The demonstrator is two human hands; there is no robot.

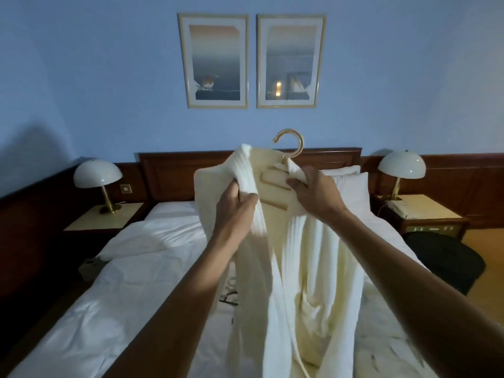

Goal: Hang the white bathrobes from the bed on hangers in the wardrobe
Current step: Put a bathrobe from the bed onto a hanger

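I hold a white bathrobe [308, 268] up over the bed [131, 268], draped on a pale wooden hanger [275, 184] whose hook [293, 144] sticks up above the collar. My left hand [234, 205] grips the left collar fold. My right hand [313, 192] pinches the right collar edge near the base of the hook. The robe's lower part and its belt hang down onto the bed. No wardrobe is in view.
The bed has white sheets, pillows [351, 184] and a dark wooden headboard [169, 170]. Nightstands with dome lamps [98, 178] [401, 167] flank it; the right one holds a telephone [396, 207]. A dark chair [447, 257] stands right of the bed. Two framed pictures [252, 61] hang above.
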